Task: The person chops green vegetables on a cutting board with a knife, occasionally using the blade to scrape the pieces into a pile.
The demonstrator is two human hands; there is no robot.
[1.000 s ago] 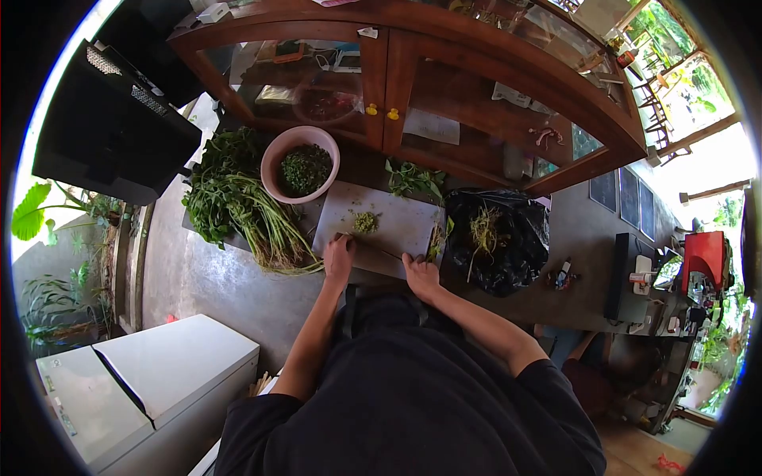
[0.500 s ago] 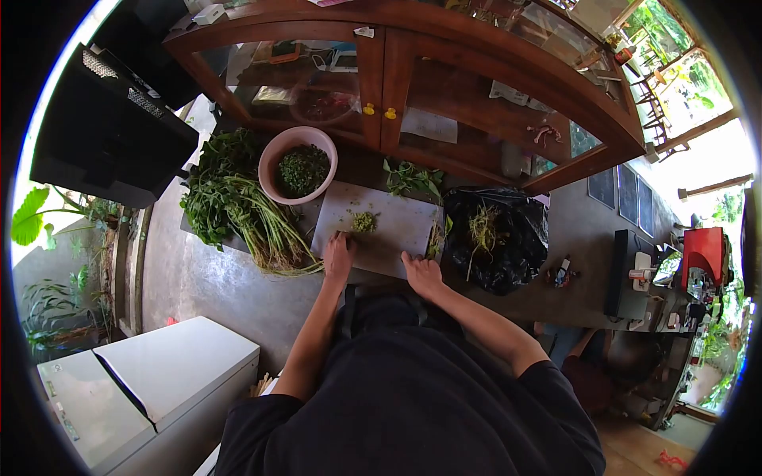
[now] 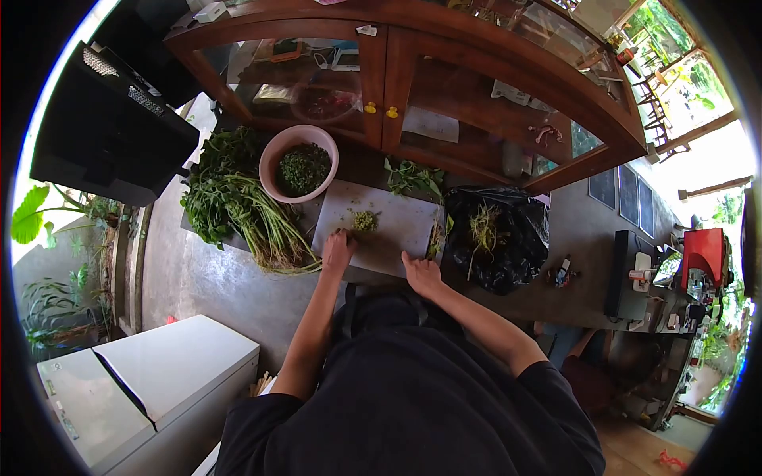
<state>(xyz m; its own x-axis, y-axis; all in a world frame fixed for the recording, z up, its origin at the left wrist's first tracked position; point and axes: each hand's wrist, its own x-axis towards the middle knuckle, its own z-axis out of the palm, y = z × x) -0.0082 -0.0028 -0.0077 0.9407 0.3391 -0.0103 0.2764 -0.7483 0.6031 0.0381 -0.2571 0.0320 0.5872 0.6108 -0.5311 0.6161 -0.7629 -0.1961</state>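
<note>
My left hand [image 3: 339,252] is at the near left part of a pale cutting board [image 3: 397,210], fingers bent down and close together just beside a small pile of chopped greens [image 3: 364,221]. What its fingers hold, if anything, is hidden. At the board's near right edge is my right hand [image 3: 422,274], closed, its thumb lying toward the board. I cannot make out what is in it. Plant scraps [image 3: 434,240] lie along the board's right edge. Behind the board's left corner stands a pink bowl [image 3: 267,184] of chopped greens.
Leafy stalks with roots [image 3: 258,214] are heaped at left. Some leaves [image 3: 414,178] lie behind the board. To the right, a black plastic bag [image 3: 520,266] holds root trimmings [image 3: 484,228]. A glass-doored wooden cabinet [image 3: 386,87] borders the back; a white chest [image 3: 182,365] stands lower left.
</note>
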